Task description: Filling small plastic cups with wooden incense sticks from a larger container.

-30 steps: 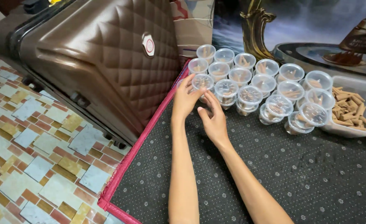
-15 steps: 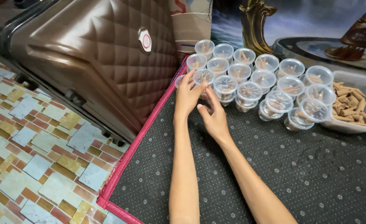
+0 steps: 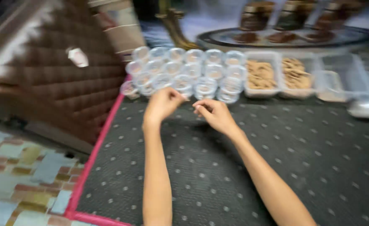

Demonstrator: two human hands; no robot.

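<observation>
Surface: dark grey mat with pale dots (image 3: 276,167), edged along its left side by a pink border strip (image 3: 96,155); no desk in view, everything resting low on the mat.
Floor: patterned tiles in brown, cream and pale blue (image 3: 21,175) at near left, beyond the pink strip.
Room: brown quilted hard-shell suitcase (image 3: 46,79) leaning at far left; round dark tray (image 3: 284,37) at far right carrying brown jars, blurred.
Picture quality: heavily motion-blurred, fine detail lost.
Small clear plastic cups (image 3: 184,73): packed in rows on the far side of the mat, mouths up, the block's long axis running left to right; nearest row just beyond the fingertips.
Clear rectangular plastic trays of tan biscuit pieces (image 3: 276,75): right of the cups, side by side, touching the cup block.
Left hand (image 3: 161,104): near the front row of cups, fingers curled inward, grip loosely closed; whether a cup is pinched cannot be told through the blur.
Right hand (image 3: 213,115): just right of the left hand, slightly nearer, fingers bent with thumb toward fingertips; grip part closed, contents impossible to make out.
Hands together: close, fingertips facing one another across a narrow gap.
Forearms: bare, reaching from the near edge toward the far cups.
</observation>
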